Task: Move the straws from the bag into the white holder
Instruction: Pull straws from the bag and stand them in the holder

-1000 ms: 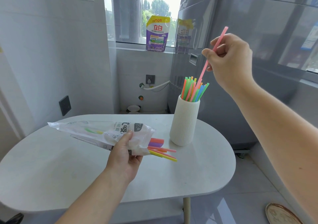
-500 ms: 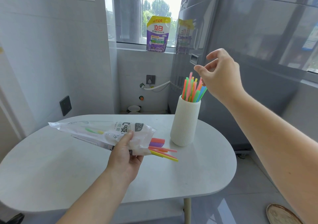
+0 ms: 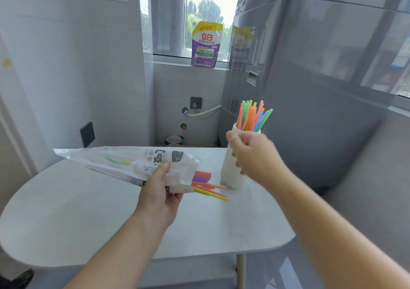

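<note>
My left hand (image 3: 158, 191) grips a clear plastic bag (image 3: 124, 162) held level above the table. Several coloured straws (image 3: 208, 185) stick out of the bag's open right end. A white ribbed holder (image 3: 230, 173) stands on the table to the right of the bag, with several upright straws (image 3: 253, 115) fanned out of its top. My right hand (image 3: 253, 153) is in front of the holder, blurred by motion, its fingers loosely curled and holding nothing. It hides much of the holder's front.
A round-ended white table (image 3: 88, 217) carries the holder. A grey washing machine (image 3: 310, 84) stands close behind and to the right. A purple detergent pouch (image 3: 205, 44) sits on the window sill. A dark wall switch (image 3: 87, 133) is on the left wall.
My right hand let a pink straw drop into the holder, then came down from above the holder to in front of it. The left hand and bag stayed put.
</note>
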Available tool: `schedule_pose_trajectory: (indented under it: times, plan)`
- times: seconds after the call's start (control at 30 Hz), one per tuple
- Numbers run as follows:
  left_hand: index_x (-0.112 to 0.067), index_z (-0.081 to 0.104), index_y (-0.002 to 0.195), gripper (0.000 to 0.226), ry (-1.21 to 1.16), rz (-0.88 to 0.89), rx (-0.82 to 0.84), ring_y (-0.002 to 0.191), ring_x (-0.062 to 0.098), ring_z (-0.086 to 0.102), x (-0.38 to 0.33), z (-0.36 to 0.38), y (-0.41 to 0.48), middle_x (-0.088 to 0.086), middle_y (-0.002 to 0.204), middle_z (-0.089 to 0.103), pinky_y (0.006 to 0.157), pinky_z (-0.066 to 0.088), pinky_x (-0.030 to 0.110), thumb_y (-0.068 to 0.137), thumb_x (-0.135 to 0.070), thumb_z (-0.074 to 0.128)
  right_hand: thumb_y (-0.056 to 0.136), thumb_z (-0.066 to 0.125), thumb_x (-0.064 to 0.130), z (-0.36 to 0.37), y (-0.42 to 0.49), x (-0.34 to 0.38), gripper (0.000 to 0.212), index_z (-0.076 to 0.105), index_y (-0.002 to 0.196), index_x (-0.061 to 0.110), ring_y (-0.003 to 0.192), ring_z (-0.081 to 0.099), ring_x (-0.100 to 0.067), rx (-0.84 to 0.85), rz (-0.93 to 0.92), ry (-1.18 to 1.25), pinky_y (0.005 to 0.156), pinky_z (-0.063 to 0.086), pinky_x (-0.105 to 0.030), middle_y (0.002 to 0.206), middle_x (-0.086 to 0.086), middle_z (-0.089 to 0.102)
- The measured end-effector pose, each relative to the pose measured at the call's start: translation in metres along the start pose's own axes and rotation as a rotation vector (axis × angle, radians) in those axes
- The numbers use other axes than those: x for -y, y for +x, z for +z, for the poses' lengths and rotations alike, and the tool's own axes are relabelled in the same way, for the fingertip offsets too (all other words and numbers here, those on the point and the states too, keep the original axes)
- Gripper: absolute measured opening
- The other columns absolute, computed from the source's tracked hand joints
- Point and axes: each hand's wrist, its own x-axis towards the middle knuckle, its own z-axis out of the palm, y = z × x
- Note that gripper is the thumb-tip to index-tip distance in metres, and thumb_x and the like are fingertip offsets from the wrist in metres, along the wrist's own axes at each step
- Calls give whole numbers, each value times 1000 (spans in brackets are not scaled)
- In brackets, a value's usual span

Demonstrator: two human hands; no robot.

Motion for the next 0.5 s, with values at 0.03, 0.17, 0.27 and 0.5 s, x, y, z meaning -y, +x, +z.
schedule_pose_trajectory:
  times: [0.03,0.17,0.27,0.5]
  plan:
    - [-28,59,134,47,4,21,8,91,19,79,-2,1,0,4,114,79,56,62,31,91,-16,74,100,45,52,10,-9,-4,48,66,90,10,78,71,-33,91,83,25,77,61,-52,87,-16,71]
    - [-30,61,134,45,42,95,27,91,16,79,-6,3,-2,2,118,77,59,62,30,92,-19,74,102,45,52,40,-38,-15,38,63,110,19,71,73,-19,375,275,312,60,63,-32,99,-7,68]
    - [-29,65,129,38,84,103,45,89,15,79,-6,5,-4,1,112,80,59,61,30,92,-21,74,101,58,35,51,-43,-20,21,67,108,17,59,69,-12,315,213,458,56,61,-29,95,-7,72]
    - [-25,64,130,38,94,63,22,84,14,79,-1,6,-5,2,113,78,56,61,30,93,-19,72,95,69,19,49,-44,-27,5,73,94,18,68,71,-8,144,137,434,61,60,-23,85,-2,76]
